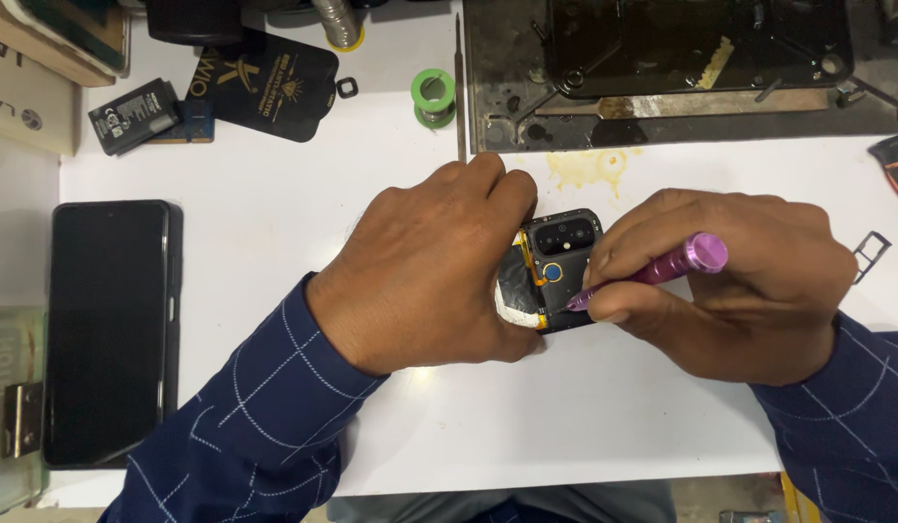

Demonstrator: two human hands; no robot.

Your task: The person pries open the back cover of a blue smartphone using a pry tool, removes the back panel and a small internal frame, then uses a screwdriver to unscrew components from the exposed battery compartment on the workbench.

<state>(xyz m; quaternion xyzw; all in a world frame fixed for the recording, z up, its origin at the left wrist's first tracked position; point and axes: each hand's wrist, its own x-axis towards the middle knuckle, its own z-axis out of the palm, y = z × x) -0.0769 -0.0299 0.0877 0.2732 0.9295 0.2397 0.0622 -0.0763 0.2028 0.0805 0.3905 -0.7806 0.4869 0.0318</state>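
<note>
**Hands at an opened phone**

A black smartphone (108, 329) lay face up at the left of the white tabletop (275, 223). Near the middle, the left hand (425, 271) pressed flat over an opened phone (556, 266), gripping its edge. Just right of that, the right hand (720, 281) pinched a purple screwdriver (662, 266), tip touching the phone's exposed back.

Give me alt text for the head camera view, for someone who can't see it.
A left hand steadies an opened phone on a white table while the right hand works a purple screwdriver on it. A black phone lies at left.
</note>
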